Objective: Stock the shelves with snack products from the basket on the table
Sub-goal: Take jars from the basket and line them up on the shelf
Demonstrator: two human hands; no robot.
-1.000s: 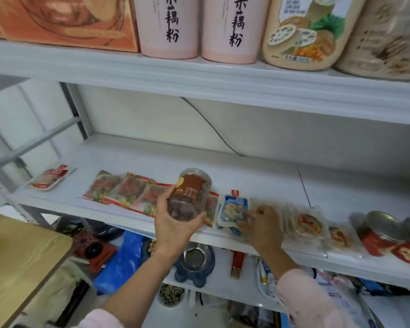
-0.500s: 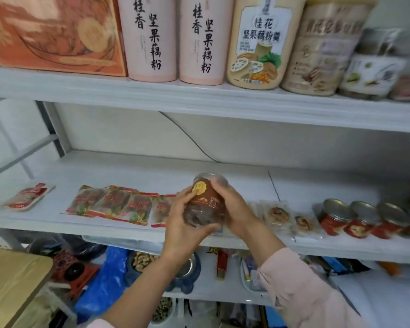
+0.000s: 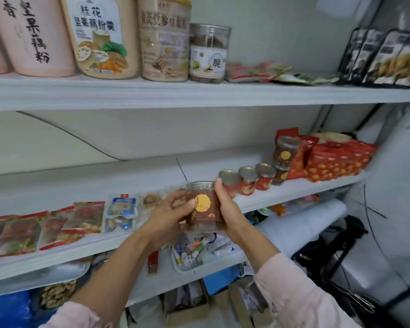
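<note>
A clear plastic jar (image 3: 203,207) with dark brown contents and a round gold sticker is upright in both my hands, in front of the middle shelf (image 3: 81,183). My left hand (image 3: 168,215) wraps its left side and my right hand (image 3: 227,207) wraps its right side. Just right of it on the shelf stand three red cans with metal lids (image 3: 246,179). Further right, two similar gold-stickered jars (image 3: 285,151) are stacked. Flat snack packets (image 3: 81,218) lie along the shelf's front edge to the left. The basket and table are out of view.
Red packets (image 3: 336,159) fill the shelf's right end. The top shelf (image 3: 199,94) carries tall canisters (image 3: 102,36), a clear jar (image 3: 208,53), flat packets and dark pouches (image 3: 384,58). A lower shelf holds a tray of small items (image 3: 194,254); boxes sit below.
My right hand left the packets and joined my left on the jar. The jar has moved right along the shelf toward the red cans, and my view has swung right.
</note>
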